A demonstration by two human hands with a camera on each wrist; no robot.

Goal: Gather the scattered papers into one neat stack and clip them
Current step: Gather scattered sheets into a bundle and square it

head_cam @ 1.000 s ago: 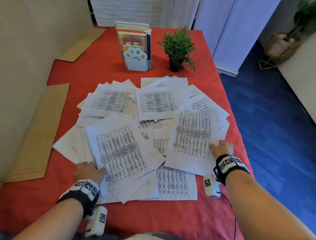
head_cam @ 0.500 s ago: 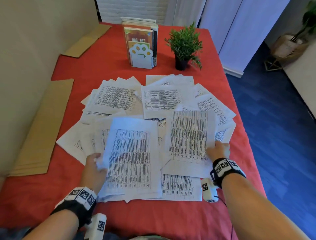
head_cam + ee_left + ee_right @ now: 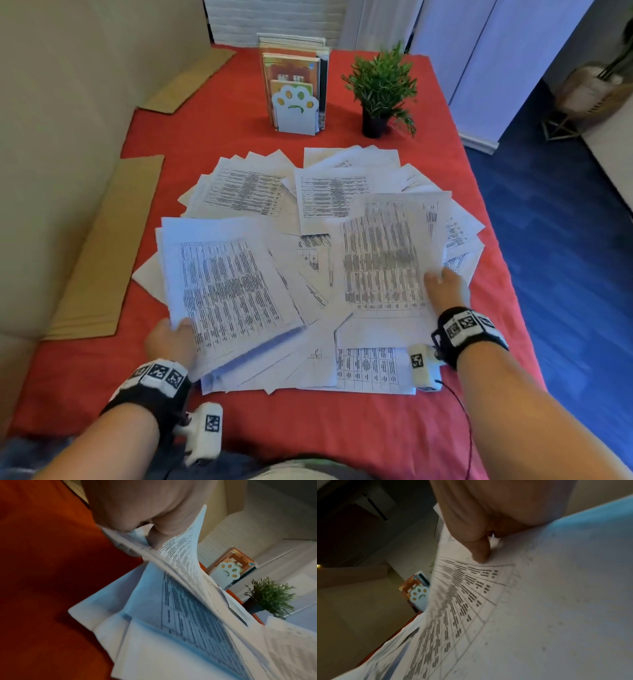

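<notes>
Several printed sheets of paper (image 3: 318, 202) lie fanned over the red table (image 3: 222, 126). My left hand (image 3: 171, 337) grips the near left corner of a bundle of sheets (image 3: 226, 291) and holds it lifted off the pile; in the left wrist view the thumb (image 3: 157, 539) lies on top of that bundle (image 3: 185, 577). My right hand (image 3: 443, 286) pinches the right edge of another raised sheet (image 3: 383, 253), thumb (image 3: 479, 553) on its printed face (image 3: 471, 601). No clip is in view.
A paw-shaped bookend with books (image 3: 294, 106) and a small potted plant (image 3: 382, 89) stand at the back of the table. Cardboard strips (image 3: 99, 253) lie along the left wall. The table's right edge drops to a blue floor (image 3: 555, 260).
Both hands have gone from lying on the papers to lifting them: the left has gathered a bundle and raised it, and the right has pulled its sheet up and inward.
</notes>
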